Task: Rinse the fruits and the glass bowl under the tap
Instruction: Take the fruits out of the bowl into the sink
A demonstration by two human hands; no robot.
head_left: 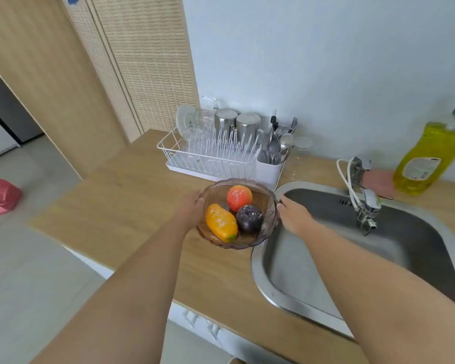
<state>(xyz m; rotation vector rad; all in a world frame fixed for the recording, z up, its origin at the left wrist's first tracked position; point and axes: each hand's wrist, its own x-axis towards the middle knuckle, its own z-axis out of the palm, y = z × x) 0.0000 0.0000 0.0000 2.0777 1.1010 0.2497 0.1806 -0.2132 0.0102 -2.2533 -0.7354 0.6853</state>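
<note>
**Bowl held at the sink edge, both hands on the rim**

I see the glass bowl (269, 206) held between both hands, over the wooden countertop (132, 195) just left of the steel sink (326, 258). Whether the bowl's base touches the countertop I cannot tell.

1. Left hand (191, 210): closed against the bowl's left rim, fingers curled around the far side of the glass.
2. Right hand (293, 216): closed against the bowl's right rim, over the left edge of the sink basin.
3. Bowl contents: an orange-red round fruit (239, 197) toward the back, a yellow-orange elongated fruit (220, 222) at front left, and a dark purple round fruit (249, 218) at front right. The three touch one another.
4. Tap (367, 206): mounted at the far rim of the sink, spout pointing into the basin, well to the right of the bowl. I see no water running.

Behind the bowl stands a white dish rack (208, 156) loaded with cups and cutlery. A yellow detergent bottle (428, 158) stands at the far right beside a pink sponge (378, 183).
</note>
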